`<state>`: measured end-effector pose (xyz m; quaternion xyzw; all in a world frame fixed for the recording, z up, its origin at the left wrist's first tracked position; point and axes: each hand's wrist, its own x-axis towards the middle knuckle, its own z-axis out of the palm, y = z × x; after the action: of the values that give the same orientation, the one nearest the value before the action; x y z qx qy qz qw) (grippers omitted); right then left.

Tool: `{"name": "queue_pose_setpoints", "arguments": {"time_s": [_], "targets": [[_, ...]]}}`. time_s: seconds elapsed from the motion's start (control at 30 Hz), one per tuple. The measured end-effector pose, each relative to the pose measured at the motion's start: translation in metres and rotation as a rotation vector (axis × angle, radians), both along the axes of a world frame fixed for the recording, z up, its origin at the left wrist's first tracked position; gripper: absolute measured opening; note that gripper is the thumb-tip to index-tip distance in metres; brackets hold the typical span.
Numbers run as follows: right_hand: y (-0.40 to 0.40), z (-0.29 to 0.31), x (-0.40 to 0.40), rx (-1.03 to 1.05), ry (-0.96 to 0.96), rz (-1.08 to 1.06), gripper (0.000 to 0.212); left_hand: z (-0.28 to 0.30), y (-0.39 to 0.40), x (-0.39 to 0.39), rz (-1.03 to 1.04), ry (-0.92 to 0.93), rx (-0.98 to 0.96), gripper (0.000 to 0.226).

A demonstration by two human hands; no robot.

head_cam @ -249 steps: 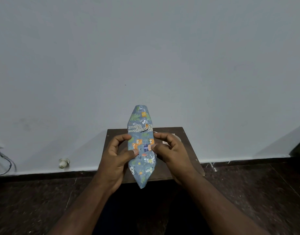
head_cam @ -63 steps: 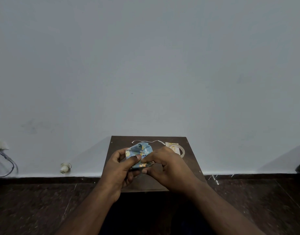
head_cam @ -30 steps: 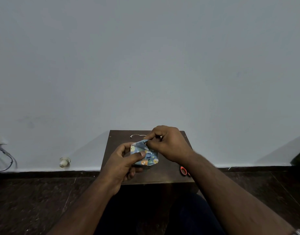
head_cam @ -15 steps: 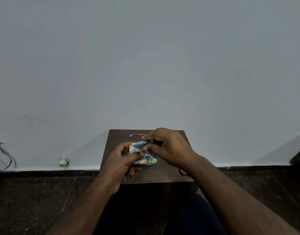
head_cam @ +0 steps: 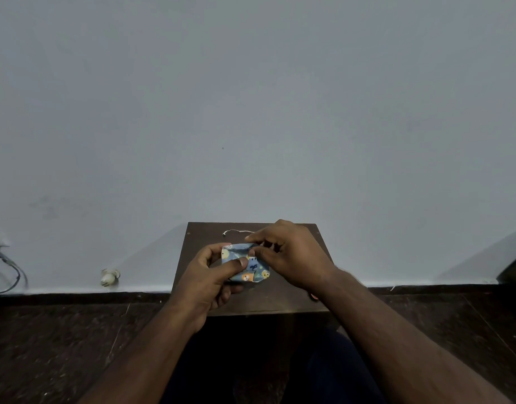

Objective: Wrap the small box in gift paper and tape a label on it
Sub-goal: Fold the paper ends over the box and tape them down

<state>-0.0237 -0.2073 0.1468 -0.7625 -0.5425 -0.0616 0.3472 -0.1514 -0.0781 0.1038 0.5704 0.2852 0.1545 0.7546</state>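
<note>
Left hand is gripping the one small wrapped box above the desk, thumb on top. Right hand fingers are pinching the end flap down. Step looks like closing the end fold; next needs tape. One string is lying on the desk; no label visible.

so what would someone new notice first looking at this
Most likely the small box in blue patterned gift paper, held above the dark wooden table low in the middle of the view. The left hand grips its near side, and the right hand pinches the paper at its top edge. Above them a plain grey wall fills most of the picture.
</note>
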Motion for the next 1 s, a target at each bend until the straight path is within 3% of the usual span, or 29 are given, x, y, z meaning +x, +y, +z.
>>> {"name": "queue_pose_setpoints", "arguments": {"time_s": [0.33, 0.63, 1.0], "targets": [[-0.004, -0.012, 0.004, 0.040, 0.035, -0.012, 0.022, 0.002, 0.000, 0.001, 0.017, 0.000, -0.016, 0.036], [-0.003, -0.028, 0.006, 0.202, -0.119, 0.096, 0.014, 0.002, 0.002, 0.001, 0.010, 0.002, -0.068, 0.034], [-0.007, -0.028, 0.008, 0.096, -0.238, 0.137, 0.014, 0.001, 0.011, -0.002, -0.054, 0.006, -0.121, 0.030]]}}
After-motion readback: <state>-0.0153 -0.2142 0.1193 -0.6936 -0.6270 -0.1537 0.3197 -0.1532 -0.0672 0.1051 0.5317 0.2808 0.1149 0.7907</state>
